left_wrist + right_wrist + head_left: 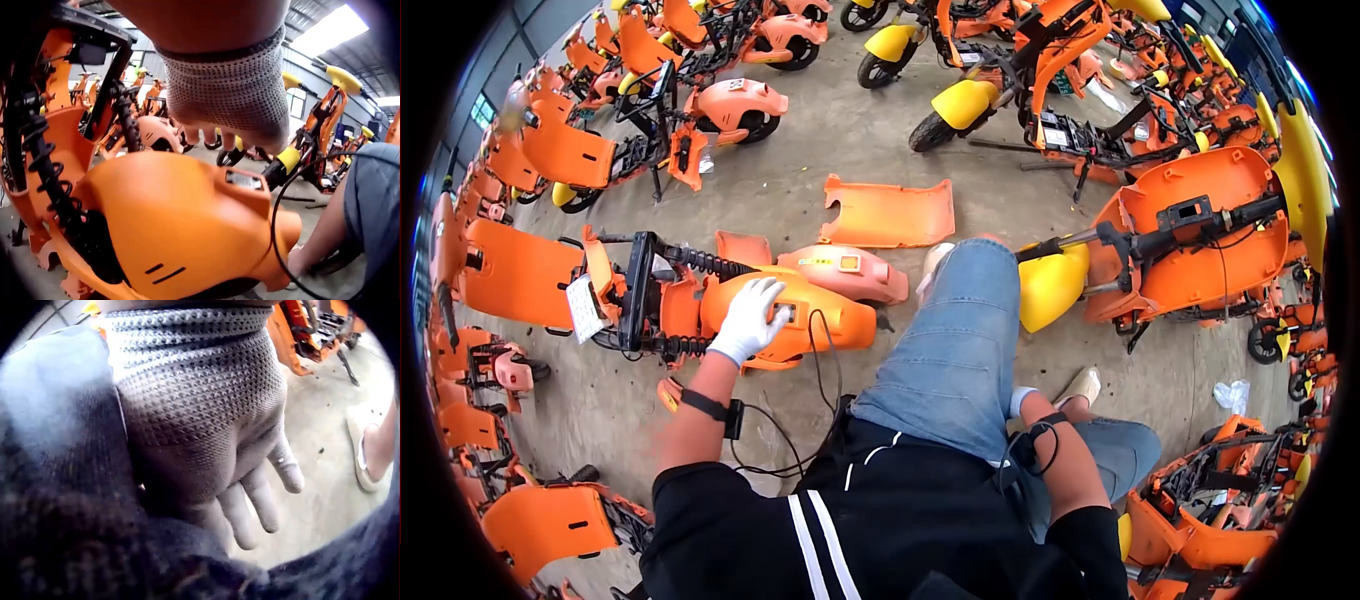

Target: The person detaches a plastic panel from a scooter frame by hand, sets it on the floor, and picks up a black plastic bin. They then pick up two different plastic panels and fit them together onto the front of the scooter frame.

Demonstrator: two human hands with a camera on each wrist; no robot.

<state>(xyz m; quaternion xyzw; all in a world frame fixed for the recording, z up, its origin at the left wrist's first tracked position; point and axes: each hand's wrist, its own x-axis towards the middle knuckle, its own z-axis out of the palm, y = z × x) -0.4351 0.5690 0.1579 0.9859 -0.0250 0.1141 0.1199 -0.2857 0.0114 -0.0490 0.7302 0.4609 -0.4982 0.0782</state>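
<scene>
In the head view my left hand, in a white glove, is over an orange rear fender of a stripped scooter. Its fingers are loosely bent, and nothing shows between them and the thumb. From the left wrist, the gloved hand appears above the smooth fender, near a small raised housing. My right hand, gloved too, hangs beside the jeans with fingers relaxed and holding nothing. In the head view only its glove cuff shows; the leg hides the rest.
Coil springs and a black frame adjoin the fender. An orange panel lies on the concrete floor, near a faded pinkish fender. A scooter with a yellow front fender stands to the right. Rows of partly stripped scooters surround me.
</scene>
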